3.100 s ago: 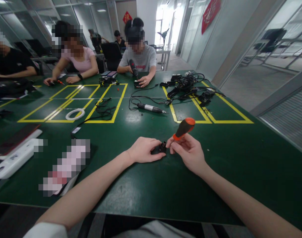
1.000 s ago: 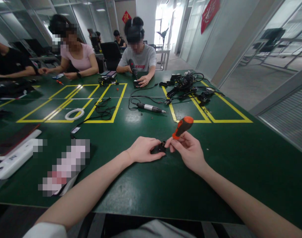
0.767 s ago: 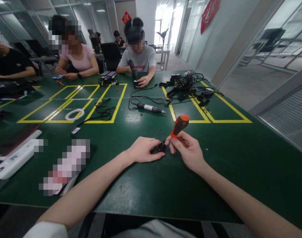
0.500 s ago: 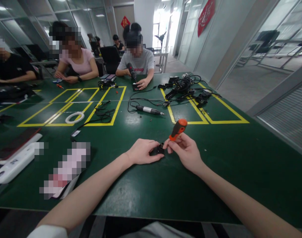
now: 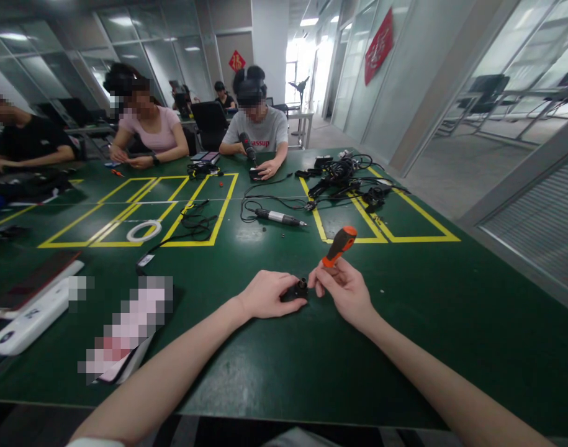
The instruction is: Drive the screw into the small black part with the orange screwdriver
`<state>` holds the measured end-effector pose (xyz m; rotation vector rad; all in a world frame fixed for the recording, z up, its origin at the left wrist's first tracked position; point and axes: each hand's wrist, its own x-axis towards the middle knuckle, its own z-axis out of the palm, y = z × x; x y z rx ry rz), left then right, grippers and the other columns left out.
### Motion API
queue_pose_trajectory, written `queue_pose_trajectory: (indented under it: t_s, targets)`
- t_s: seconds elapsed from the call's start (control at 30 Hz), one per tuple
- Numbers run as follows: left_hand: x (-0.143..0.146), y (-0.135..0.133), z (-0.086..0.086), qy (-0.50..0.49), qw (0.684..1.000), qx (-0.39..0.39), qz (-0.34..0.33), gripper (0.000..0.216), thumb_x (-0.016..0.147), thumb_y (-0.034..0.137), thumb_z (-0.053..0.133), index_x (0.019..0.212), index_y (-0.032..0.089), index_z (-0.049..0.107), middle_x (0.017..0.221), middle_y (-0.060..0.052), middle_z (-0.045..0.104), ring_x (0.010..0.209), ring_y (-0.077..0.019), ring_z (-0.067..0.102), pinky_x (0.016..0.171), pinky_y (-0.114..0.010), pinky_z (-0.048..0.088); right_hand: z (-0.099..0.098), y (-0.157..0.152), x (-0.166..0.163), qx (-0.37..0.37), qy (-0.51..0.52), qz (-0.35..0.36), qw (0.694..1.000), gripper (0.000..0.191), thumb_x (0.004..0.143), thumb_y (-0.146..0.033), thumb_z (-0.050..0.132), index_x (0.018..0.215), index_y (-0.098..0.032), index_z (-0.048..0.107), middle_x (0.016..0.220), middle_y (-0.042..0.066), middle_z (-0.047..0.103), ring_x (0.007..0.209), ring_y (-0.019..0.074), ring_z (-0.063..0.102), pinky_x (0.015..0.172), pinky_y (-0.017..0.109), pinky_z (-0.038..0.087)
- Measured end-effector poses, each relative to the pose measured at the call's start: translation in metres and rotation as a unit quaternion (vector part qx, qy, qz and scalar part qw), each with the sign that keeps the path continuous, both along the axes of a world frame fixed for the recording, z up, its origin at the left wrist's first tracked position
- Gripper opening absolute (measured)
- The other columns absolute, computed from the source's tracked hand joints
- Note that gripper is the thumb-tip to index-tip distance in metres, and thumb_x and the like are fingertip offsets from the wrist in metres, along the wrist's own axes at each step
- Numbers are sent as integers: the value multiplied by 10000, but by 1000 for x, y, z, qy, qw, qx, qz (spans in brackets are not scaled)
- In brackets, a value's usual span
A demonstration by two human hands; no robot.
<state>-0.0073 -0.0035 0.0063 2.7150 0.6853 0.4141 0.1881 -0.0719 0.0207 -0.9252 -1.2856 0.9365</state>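
My left hand rests on the green table with its fingers closed round a small black part, pinning it down. My right hand pinches a screwdriver with an orange and black handle. The handle tilts up and to the right. Its tip points down at the black part, between my two hands; the tip itself is hidden by my fingers.
An electric screwdriver with its cable lies in the table's middle. A tangle of black cables sits far right inside yellow tape lines. White devices lie at the left. Three people sit at the far side and left.
The view has tilted up, so hands and table sit lower in the picture. The screwdriver handle has swung a little more upright. My left hand keeps its hold on the black part.
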Motion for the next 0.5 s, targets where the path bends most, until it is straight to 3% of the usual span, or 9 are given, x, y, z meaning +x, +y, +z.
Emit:
queue_pose_trajectory:
  t_s: [0.2,0.5]
  targets:
    - [0,1,1,0,1000,-5,2,316,960,470,656,813,197,595,701,20,628,645,-134,599,587,-259,337,5,-1,0,15,-46,-20,999,404,840,-586,816,740,-212,701,656,5,655,476,126,548,470,289,501]
    - [0,2,0,-4,1000,-10,5,328,962,473,645,798,196,585,699,27,625,627,-121,590,587,-253,343,1,3,2,-24,18,-9,1000,409,780,-569,876,824,-200,707,665,41,756,466,160,646,469,306,572]
